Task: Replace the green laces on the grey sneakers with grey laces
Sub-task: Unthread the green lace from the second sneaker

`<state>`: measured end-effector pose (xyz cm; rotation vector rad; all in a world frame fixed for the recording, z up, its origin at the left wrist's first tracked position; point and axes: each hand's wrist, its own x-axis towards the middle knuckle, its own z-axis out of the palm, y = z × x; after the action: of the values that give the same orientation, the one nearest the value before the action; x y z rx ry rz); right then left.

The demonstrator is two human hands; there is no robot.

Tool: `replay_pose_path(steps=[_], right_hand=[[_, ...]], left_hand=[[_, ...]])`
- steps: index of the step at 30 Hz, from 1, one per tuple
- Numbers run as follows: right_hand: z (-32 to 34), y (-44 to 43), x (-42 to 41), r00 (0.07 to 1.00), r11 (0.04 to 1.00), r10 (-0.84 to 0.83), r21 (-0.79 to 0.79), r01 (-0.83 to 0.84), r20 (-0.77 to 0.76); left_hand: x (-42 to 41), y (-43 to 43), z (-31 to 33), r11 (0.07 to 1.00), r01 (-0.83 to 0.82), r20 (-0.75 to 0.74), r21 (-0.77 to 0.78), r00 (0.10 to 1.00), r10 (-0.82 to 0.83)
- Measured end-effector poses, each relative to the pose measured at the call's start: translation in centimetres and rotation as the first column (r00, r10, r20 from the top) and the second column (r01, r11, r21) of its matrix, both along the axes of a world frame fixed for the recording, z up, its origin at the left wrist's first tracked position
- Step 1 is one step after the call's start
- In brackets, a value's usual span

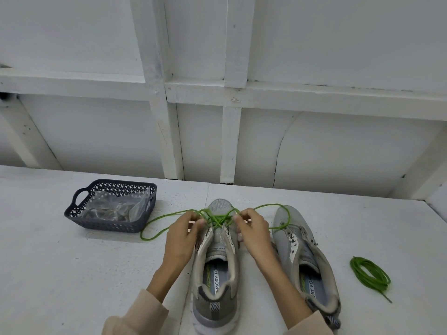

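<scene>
On table (72,274): basket (108,226) left, second sneaker (290,221), coil (370,274) right. Pinching lace (164,216) with left hand (181,238), right hand (254,233). Far edge near toes.

Left sneaker (219,247) and right sneaker (302,238): grey, off-white eyelet strips (231,240), pale blue insoles (216,276) with green and dark lettering, chevron-striped heel tab (214,308). Green lace (217,217): bright lime. Coiled lace (370,274): same lime. Basket (104,223): dark slate, lattice pattern. Table (72,274), wall (314,44): white. Sleeves (142,313): beige.

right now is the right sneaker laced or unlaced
Unlaced: the right sneaker has bare eyelets; a coiled green lace lies beside it.
</scene>
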<state>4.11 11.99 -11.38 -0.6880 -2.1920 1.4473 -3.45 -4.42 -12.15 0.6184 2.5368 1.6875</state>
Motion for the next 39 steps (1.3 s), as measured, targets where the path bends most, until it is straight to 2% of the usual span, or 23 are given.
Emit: replay_pose_path(steps=[2,3,5,7,9,12,13,16,17,20,23,24,27,29,32,34,35,37,39], right_hand=[[-0.5,0.0,0.1,0.994,0.996,-0.088,-0.034,0.086,-0.064],[-0.7,0.0,0.3,0.997,0.998,-0.069,-0.016,0.068,-0.036],[-1.0,-0.1,0.2,0.995,0.999,0.023,0.028,-0.026,0.099],[-1.2,-0.1,0.0,0.989,0.997,0.050,0.058,-0.058,0.137],[-1.0,0.1,-0.1,0.997,0.998,-0.016,0.068,0.011,0.072],[-0.7,0.3,0.3,0.975,0.983,-0.176,-0.071,0.168,-0.132],[-0.6,0.3,0.4,0.980,0.985,-0.159,-0.087,0.150,-0.120],[-0.8,0.1,0.2,0.992,0.998,0.044,-0.042,-0.039,0.117],[-1.0,0.1,0.1,0.986,0.997,0.071,-0.012,-0.070,0.151],[-1.0,0.0,-0.1,0.997,0.999,0.011,0.037,-0.014,0.076],[-0.6,0.2,0.4,0.977,0.983,-0.184,-0.009,0.184,-0.111],[-0.3,0.3,0.5,0.972,0.980,-0.199,-0.027,0.198,-0.123],[0.2,-0.1,0.6,0.998,0.998,-0.021,-0.061,0.024,0.055],[-0.2,-0.5,0.4,0.991,0.999,0.032,-0.042,-0.026,0.131],[-0.4,-0.6,0.3,0.994,0.993,-0.108,-0.045,0.107,-0.020],[-0.4,-0.1,0.4,0.937,0.958,-0.283,-0.106,0.266,-0.203],[-0.4,0.1,0.5,0.916,0.947,-0.316,-0.140,0.290,-0.247],[-0.6,0.2,0.3,0.960,0.971,-0.223,-0.129,0.202,-0.171],[-1.3,-0.2,-0.1,0.999,0.994,-0.031,-0.106,0.029,-0.016]], left_hand=[[0.2,0.1,-0.1,0.992,-0.065,0.045,0.110,0.997,0.060],[0.4,0.1,0.0,0.992,-0.058,0.047,0.108,0.998,0.053],[0.5,0.2,-0.2,1.000,0.008,0.011,0.011,1.000,-0.008],[0.1,0.1,-0.7,0.998,0.035,-0.012,-0.045,0.999,-0.035],[-0.2,0.0,-0.8,1.000,-0.028,-0.015,0.011,0.999,0.028],[-0.1,-0.4,-0.3,0.971,-0.172,0.019,0.164,0.985,0.171],[-0.1,-0.6,-0.2,0.974,-0.171,0.019,0.146,0.985,0.170],[0.4,-0.6,-0.2,0.997,-0.028,0.013,-0.065,0.999,0.029],[0.5,-0.4,-0.3,0.995,-0.002,0.013,-0.102,1.000,0.003],[0.5,-0.1,-0.4,0.992,-0.051,-0.050,-0.115,0.998,0.046],[0.2,-0.5,-0.5,0.983,-0.181,-0.028,0.008,0.983,0.181],[0.2,-0.5,-0.5,0.982,-0.186,-0.006,0.021,0.982,0.186],[0.5,-0.2,-0.6,0.992,-0.074,0.045,-0.098,0.996,0.079],[0.5,0.1,-0.7,0.992,-0.041,0.040,-0.122,0.998,0.047],[0.4,-0.1,-0.6,0.989,-0.149,0.037,-0.007,0.988,0.149],[0.3,-0.5,-0.4,0.965,-0.244,0.051,0.098,0.969,0.240],[0.3,-0.6,-0.4,0.961,-0.245,0.060,0.126,0.969,0.239],[0.5,-0.6,-0.5,0.982,-0.159,0.101,0.105,0.984,0.149],[0.6,-0.2,-1.0,0.998,-0.060,0.118,0.030,0.991,0.056]])
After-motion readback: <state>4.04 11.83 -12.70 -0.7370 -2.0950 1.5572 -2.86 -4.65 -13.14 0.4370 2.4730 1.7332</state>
